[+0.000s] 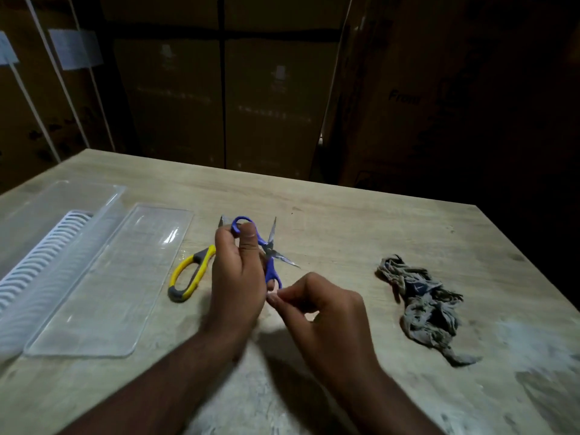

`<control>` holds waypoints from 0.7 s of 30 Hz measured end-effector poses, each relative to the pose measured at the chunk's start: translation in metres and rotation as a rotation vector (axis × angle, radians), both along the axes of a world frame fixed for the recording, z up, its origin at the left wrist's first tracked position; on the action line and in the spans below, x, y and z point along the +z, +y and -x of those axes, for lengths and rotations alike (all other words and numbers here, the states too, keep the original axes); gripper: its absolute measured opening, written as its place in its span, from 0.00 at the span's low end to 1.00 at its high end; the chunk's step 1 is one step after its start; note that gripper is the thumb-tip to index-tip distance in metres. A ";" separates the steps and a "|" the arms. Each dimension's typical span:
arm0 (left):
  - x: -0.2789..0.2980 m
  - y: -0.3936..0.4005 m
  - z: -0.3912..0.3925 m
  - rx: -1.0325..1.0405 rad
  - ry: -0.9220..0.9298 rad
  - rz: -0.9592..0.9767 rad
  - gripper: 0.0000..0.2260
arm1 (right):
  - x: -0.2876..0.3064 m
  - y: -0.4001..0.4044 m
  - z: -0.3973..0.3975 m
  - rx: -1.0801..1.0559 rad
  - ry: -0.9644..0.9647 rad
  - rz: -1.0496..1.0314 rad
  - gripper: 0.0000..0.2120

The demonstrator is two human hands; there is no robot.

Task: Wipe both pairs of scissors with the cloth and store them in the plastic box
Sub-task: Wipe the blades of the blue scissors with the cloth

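Observation:
The blue-handled scissors are held above the table's middle with their blades spread apart. My left hand grips the upper handle loop, thumb pressed against it. My right hand pinches the lower handle loop with curled fingers. The yellow-and-grey scissors lie flat on the table just left of my left hand, their blades partly hidden behind it. A crumpled grey cloth lies on the table to the right, apart from both hands. The clear plastic box stands at the far left.
A clear flat lid lies between the box and the yellow scissors. A white ribbed insert sits in the box. The wooden table has pale dusty patches near its front right. Dark stacked cartons stand behind the table.

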State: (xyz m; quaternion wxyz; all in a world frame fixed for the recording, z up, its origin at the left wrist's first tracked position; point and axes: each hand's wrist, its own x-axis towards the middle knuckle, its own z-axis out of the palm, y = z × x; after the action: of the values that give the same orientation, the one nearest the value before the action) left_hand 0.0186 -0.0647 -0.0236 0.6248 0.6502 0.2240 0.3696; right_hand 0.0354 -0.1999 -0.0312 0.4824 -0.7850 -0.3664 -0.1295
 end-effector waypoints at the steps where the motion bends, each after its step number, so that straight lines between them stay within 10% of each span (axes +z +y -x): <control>1: -0.001 -0.002 -0.001 -0.009 0.010 0.001 0.17 | 0.001 -0.004 0.002 0.005 -0.157 0.077 0.07; 6: 0.002 0.000 0.002 -0.073 0.048 0.019 0.19 | 0.027 -0.054 -0.033 -0.163 -0.380 0.189 0.10; 10: 0.005 0.002 0.003 -0.122 0.057 -0.015 0.16 | 0.049 -0.100 -0.099 -0.526 -0.123 0.715 0.10; 13: 0.005 0.001 0.003 -0.190 0.054 -0.018 0.16 | 0.047 -0.098 -0.124 -0.332 0.133 1.100 0.14; 21: -0.006 0.010 -0.005 -0.163 0.063 -0.015 0.22 | 0.037 -0.094 -0.124 -0.158 0.302 0.826 0.35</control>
State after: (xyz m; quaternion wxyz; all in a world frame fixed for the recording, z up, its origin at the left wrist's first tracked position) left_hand 0.0232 -0.0546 -0.0297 0.6407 0.6823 0.1871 0.2983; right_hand 0.1592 -0.2938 0.0056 0.1654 -0.9475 -0.2517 0.1074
